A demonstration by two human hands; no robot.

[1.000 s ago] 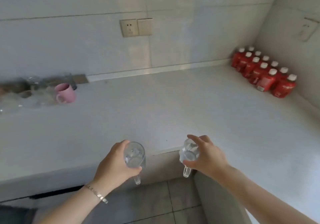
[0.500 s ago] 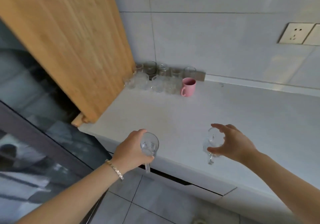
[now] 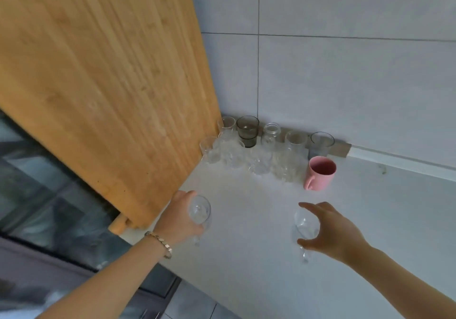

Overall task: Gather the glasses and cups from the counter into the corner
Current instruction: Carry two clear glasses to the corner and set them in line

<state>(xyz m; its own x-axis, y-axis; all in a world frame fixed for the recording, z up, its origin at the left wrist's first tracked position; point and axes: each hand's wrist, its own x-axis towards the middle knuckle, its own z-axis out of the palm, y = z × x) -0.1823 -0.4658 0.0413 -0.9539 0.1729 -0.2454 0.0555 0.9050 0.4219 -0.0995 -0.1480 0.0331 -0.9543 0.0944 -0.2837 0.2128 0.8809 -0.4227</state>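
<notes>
My left hand (image 3: pixel 179 218) grips a clear stemmed glass (image 3: pixel 200 211) above the left part of the white counter (image 3: pixel 259 257). My right hand (image 3: pixel 333 230) holds a second clear stemmed glass (image 3: pixel 304 225) by its bowl, stem pointing down. Both glasses hang in the air, short of the corner. In the corner stand several clear glasses (image 3: pixel 259 155), a dark smoky tumbler (image 3: pixel 247 131) and a pink mug (image 3: pixel 320 173) at the group's right edge.
A large wooden board (image 3: pixel 103 84) leans along the counter's left side, reaching the corner. White tiled wall (image 3: pixel 345 84) runs behind the glasses. Below the left counter edge is dark glass and a tiled floor (image 3: pixel 197 304).
The view swung left from the red bottles toward the corner. Both hands carried their glasses forward over the counter, closer to the cluster of glasses.
</notes>
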